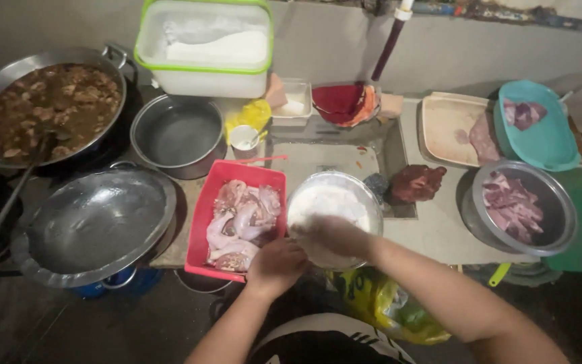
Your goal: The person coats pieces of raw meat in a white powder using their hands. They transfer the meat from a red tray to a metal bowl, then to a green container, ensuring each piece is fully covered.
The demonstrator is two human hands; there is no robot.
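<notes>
A round metal bowl of white flour stands in front of me, beside a red rectangular tub of raw chicken pieces. My right hand is down in the flour at the bowl's near side, coated white and blurred; whether it holds anything I cannot tell. My left hand is curled at the bowl's near rim, next to the red tub's corner.
A big pan of brown stew with a ladle sits far left, an empty wok and a grey pot nearby. A green-lidded white bin stands behind. Right: a steel bowl of red meat, a teal plate, a beige tray.
</notes>
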